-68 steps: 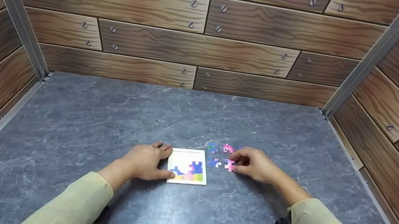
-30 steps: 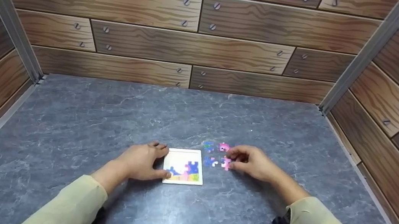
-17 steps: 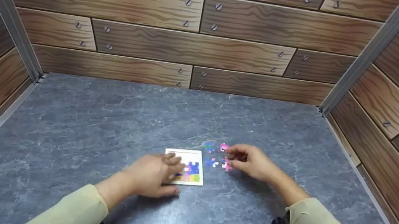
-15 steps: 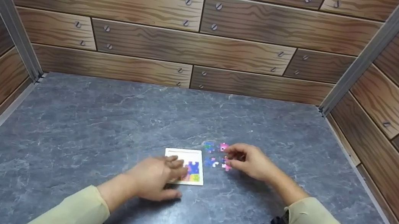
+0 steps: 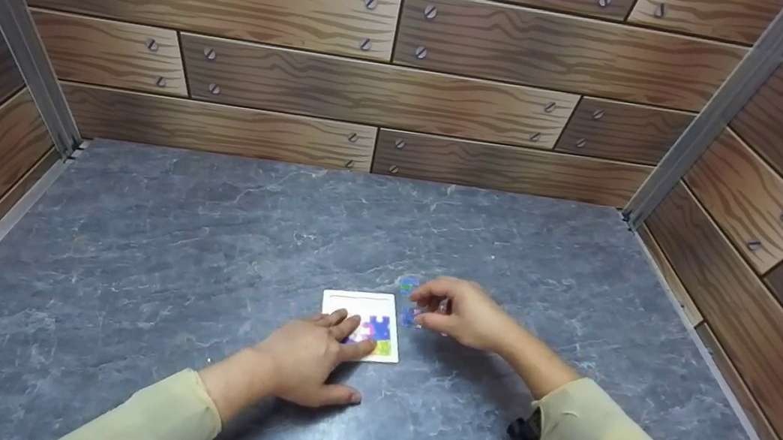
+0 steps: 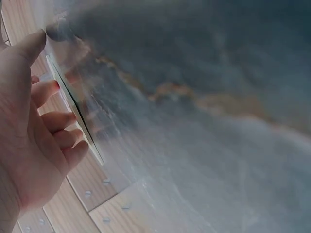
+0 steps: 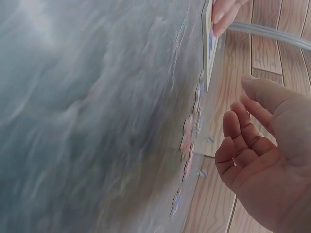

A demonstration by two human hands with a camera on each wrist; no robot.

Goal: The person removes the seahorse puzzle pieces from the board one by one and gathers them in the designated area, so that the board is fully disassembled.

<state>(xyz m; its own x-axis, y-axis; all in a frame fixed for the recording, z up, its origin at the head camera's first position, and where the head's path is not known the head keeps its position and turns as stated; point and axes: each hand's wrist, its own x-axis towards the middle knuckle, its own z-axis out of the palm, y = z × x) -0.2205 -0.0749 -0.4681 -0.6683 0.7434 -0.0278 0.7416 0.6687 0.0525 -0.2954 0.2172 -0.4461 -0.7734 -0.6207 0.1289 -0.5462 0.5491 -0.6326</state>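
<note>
A square puzzle board (image 5: 356,303) with a white frame lies flat on the grey table. Several joined pieces (image 5: 380,327) in blue, pink and yellow-green cover its near part. My left hand (image 5: 304,358) rests its fingertips on the board, thumb out past the near edge; in the left wrist view the fingers meet the board's face. My right hand (image 5: 467,316) hovers with bent fingers over loose jigsaw pieces. Of these, a blue-green piece (image 5: 409,284) and a blue piece (image 5: 407,317) show beside the board; my fingers partly hide the others. Nothing shows between the right thumb and fingers in the right wrist view.
The marbled grey table (image 5: 248,216) stretches around the board. Wood-patterned walls (image 5: 303,83) enclose it at the back and sides, with metal posts (image 5: 725,97) at the corners. A black strap (image 5: 524,431) sits at the right sleeve.
My left hand has left the board's left edge and come down on its pieces, fingers spread. The right hand, earlier at the pink pieces, has shifted left toward the board.
</note>
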